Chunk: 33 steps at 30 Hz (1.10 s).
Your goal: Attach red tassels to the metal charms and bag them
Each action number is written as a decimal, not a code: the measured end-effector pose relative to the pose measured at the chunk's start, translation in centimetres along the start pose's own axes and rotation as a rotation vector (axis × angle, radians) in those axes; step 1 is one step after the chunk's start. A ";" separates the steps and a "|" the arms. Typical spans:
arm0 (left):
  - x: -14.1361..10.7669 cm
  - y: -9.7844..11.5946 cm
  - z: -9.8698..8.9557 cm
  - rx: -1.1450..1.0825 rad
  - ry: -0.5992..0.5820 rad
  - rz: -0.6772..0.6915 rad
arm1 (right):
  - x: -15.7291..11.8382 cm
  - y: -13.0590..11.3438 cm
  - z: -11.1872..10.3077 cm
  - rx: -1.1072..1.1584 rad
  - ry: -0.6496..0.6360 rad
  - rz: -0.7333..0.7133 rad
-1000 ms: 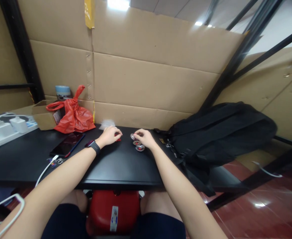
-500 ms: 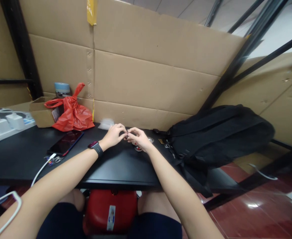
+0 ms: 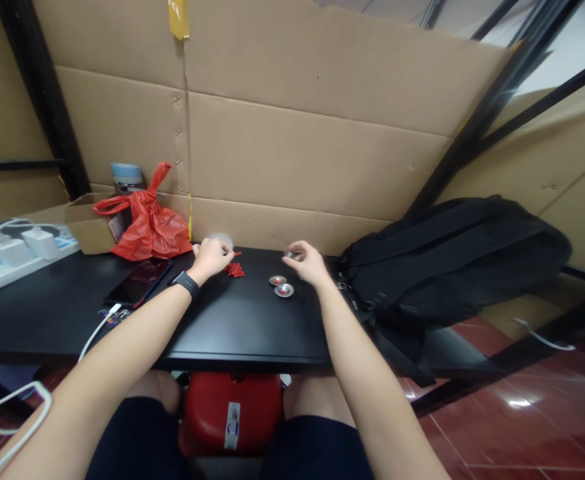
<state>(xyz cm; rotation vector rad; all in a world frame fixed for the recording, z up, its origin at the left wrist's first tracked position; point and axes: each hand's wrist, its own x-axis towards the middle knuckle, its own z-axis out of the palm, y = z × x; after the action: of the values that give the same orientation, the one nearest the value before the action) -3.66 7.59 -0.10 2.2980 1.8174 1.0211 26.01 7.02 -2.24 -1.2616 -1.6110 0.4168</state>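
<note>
On the black desk [image 3: 252,330], my left hand [image 3: 211,259] is at the back with fingers curled together, beside a small bundle of red cord [image 3: 234,269]. Whatever is between its fingertips is hidden. To the right, my right hand [image 3: 308,264] pinches a small round metal disc [image 3: 290,254] between thumb and fingers, slightly above the desk. Two similar shallow metal discs [image 3: 283,291] with red centres lie between my hands, one partly overlapping the other. Behind my left hand is a clear plastic bag [image 3: 221,238].
A phone [image 3: 140,283] with a white cable lies left. Beyond it stand a tied red plastic bag [image 3: 152,230], a cardboard box [image 3: 90,223] and a power strip [image 3: 32,257]. A black backpack [image 3: 457,260] fills the right side. Cardboard [image 3: 292,147] walls the back.
My hands, close together over a small item before, have moved apart, left hand leftward and right hand rightward. The metal discs and red cord now show between them.
</note>
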 end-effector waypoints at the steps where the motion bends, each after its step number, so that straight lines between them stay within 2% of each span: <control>1: 0.2 -0.5 -0.2 0.013 -0.013 -0.008 | 0.2 1.1 -1.0 -0.112 0.004 0.033; 3: 0.5 -1.3 -0.5 0.025 -0.055 0.009 | 0.3 3.1 -2.6 -0.253 -0.041 0.116; 6: 0.6 -1.8 -0.6 0.051 -0.098 0.080 | 0.2 4.9 -3.8 -0.300 -0.088 0.216; 11: 0.5 -1.7 -0.2 0.061 -0.147 0.145 | -0.1 4.5 -3.9 -0.329 -0.124 0.249; 15: 0.6 -2.1 0.1 0.060 -0.170 0.178 | -0.1 3.2 -3.3 -0.331 -0.144 0.137; 20: 0.9 -2.7 0.5 0.058 -0.137 0.204 | -0.3 1.9 -2.4 -0.153 -0.472 -0.098; 22: 0.9 -2.6 0.5 0.053 -0.127 0.216 | -0.3 1.6 -2.1 -0.140 -0.535 -0.172; 24: 0.8 -2.4 0.5 0.041 -0.123 0.232 | -0.4 1.5 -1.8 -0.185 -0.535 -0.192; 27: 0.6 -1.7 0.2 0.005 -0.117 0.273 | -0.4 1.1 -1.2 -0.242 -0.465 -0.191; 30: 0.3 -0.8 -0.1 -0.069 -0.108 0.344 | -0.4 0.1 -0.5 -0.159 -0.380 -0.246; 33: -0.1 0.3 -0.2 -0.213 -0.146 0.483 | -0.6 -1.1 0.4 -0.017 -0.347 -0.280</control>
<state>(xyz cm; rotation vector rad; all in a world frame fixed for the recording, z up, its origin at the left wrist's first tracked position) -3.54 7.35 0.11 2.6459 1.0631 0.9972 25.05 6.16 -1.88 -0.9924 -2.0558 0.4628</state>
